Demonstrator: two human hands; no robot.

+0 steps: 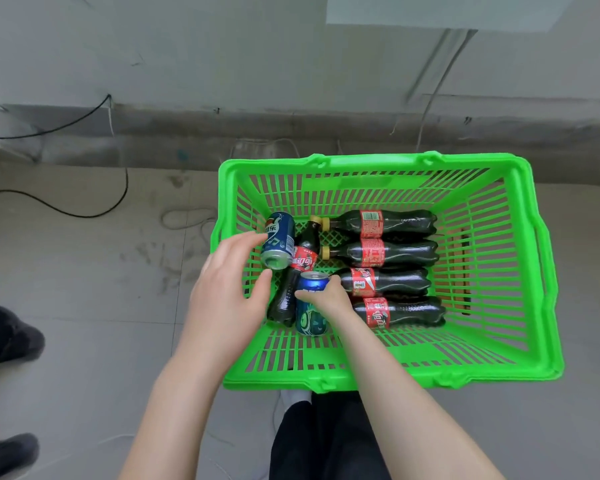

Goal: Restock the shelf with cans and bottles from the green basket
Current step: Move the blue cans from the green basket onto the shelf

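Head view: green basket point(371, 375) sat on the grey floor point(101, 271), right of centre, near the wall's foot. Inside, four cola bottles lay on their sides in a row at the right, caps pointing left: farthest bottle point(395, 223), second bottle point(395, 252), third bottle point(388, 282), nearest bottle point(406, 311). A fifth bottle point(286, 299) lay slanted at the left end, cap toward the far side, red label up. Far blue can point(278, 242) leaned tilted at the basket's far-left corner, touching the slanted bottle, its silver end facing the camera. Near blue can point(311, 306) stood between the slanted bottle and the nearest bottle, top up.

Left hand point(229, 289) reached over the left rim, fingers point(253, 237) relaxed and spread, a fingertip against the far blue can's side, thumb apart below it; not closed round it. Right hand point(329, 299) gripped the near blue can, thumb across its front, fingers curled on the right side by the top rim.

Rest: black cable point(84, 211) on the floor at the left, dark shoes point(11, 334) at the left edge, the person's dark trousers point(326, 438) just near of the basket
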